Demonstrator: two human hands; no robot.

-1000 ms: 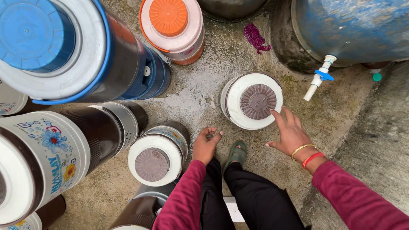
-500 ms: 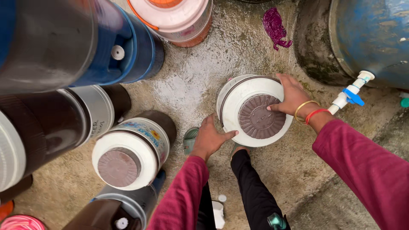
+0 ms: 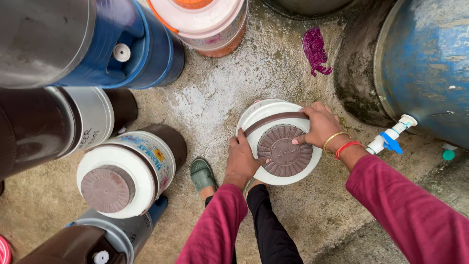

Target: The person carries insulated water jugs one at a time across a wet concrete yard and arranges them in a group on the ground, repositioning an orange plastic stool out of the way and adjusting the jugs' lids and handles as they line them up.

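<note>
On the wet concrete floor (image 3: 215,93), the white jug (image 3: 281,146) has bare room on its far side. The left hand (image 3: 243,159) and right hand (image 3: 320,124) now both clasp its rim; earlier, the left only reached. Its lower body is hidden.

The blue barrel (image 3: 425,63) was cut off at the right edge; the white jug's (image 3: 281,142) body was hidden beneath its lid.

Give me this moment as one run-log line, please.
left hand: grips white jug rim | right hand: on its brown lid | jug: on wet concrete
</note>
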